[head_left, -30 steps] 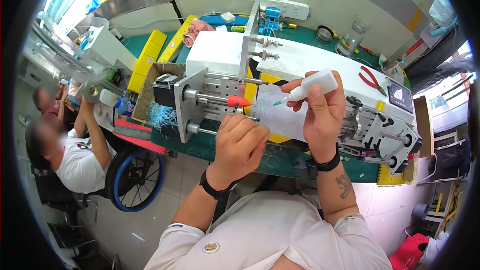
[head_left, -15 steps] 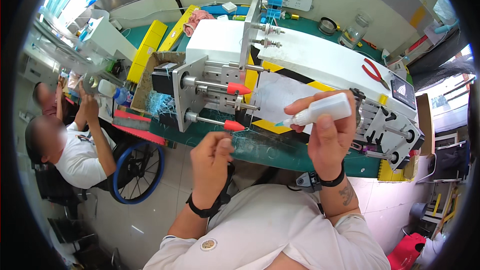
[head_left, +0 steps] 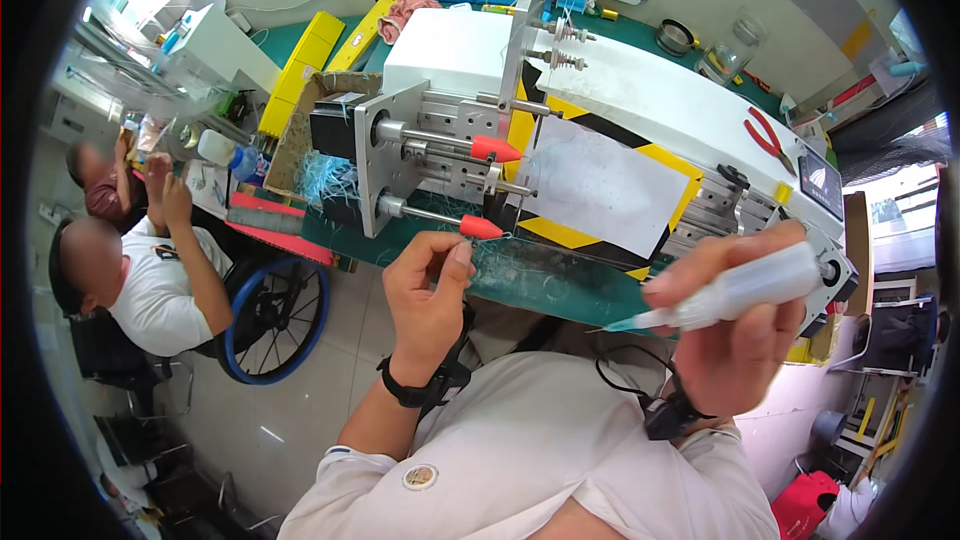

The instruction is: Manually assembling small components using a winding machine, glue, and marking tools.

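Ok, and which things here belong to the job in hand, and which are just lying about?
Apparently part of the job:
- white squeeze bottle, in the right hand
- lower red cone, close to the left hand
- white machine

Apparently just lying about:
- red-handled pliers
- pink cloth
- glass jar

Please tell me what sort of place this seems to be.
Probably a workshop: a white-cased machine stands on a green bench, red-handled pliers lie on the machine, and the person's right hand holds a squeeze bottle.
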The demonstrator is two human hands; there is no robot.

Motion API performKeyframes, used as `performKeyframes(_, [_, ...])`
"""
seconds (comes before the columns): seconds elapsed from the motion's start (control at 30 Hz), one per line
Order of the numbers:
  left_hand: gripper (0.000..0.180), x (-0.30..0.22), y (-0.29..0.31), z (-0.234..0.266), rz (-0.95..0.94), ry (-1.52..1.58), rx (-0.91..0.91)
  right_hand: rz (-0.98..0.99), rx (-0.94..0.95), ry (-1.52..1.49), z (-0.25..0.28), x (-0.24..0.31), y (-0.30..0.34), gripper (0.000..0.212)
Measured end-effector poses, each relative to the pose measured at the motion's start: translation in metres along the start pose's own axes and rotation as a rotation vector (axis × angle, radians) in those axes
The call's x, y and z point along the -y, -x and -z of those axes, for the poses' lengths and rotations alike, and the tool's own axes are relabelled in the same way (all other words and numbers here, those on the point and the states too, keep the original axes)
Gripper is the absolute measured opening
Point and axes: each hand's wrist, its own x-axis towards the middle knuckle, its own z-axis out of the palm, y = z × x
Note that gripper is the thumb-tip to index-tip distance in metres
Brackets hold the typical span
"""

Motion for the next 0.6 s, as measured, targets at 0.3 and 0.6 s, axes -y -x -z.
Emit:
performKeyframes(0.3, [0.013,-0.014,0.0,-0.002,-0.554,-0.483,0.053,-0.165,-0.116,-0.018,0.002,-0.116,-0.009,0.033])
performKeyframes(0.6, [0.022,-0.002,0.002,-0.011,-0.719,-0.532,0.282,-0.178,-0.096,-0.01,0.003,-0.123,-0.005,0.035])
